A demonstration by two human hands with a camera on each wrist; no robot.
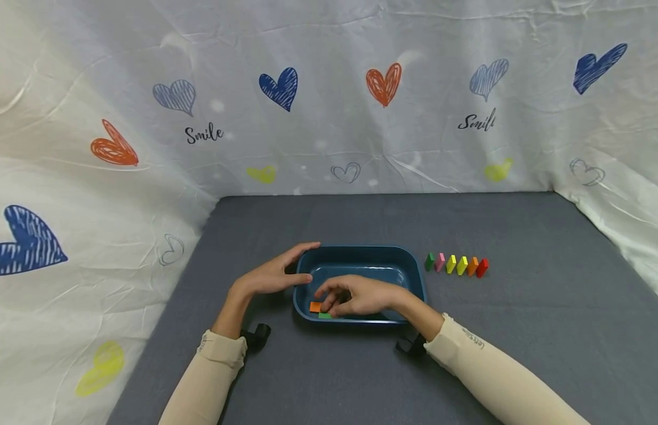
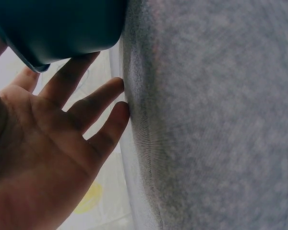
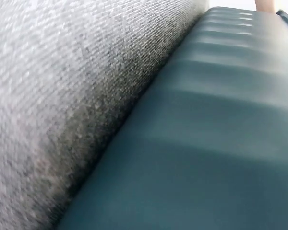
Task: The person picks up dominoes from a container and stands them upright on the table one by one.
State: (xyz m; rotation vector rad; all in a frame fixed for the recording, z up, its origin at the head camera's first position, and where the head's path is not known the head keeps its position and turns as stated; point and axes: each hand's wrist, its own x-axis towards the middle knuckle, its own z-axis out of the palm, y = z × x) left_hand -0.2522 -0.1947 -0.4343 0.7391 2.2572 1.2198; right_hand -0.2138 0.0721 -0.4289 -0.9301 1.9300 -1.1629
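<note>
A dark blue rectangular tray (image 1: pixel 360 321) stands on the grey cloth. My left hand (image 1: pixel 272 276) holds its left end, with the thumb over the rim and the other fingers outside. In the left wrist view, those fingers spread along the outer wall of the tray (image 2: pixel 62 28). My right hand (image 1: pixel 363 295) reaches down inside the tray, fingers bent and loose. Its fingertips are beside an orange block (image 1: pixel 315 307) and a green block (image 1: pixel 324 316) in the near left corner; contact cannot be told. The right wrist view shows only the tray's ribbed outer wall (image 3: pixel 206 143).
Right of the tray several small blocks stand upright in a row, from a green block (image 1: pixel 429 261) to a red block (image 1: pixel 483 267). A white curtain (image 1: pixel 318 136) printed with hearts hangs behind and at the sides of the grey cloth-covered table (image 1: pixel 334 372).
</note>
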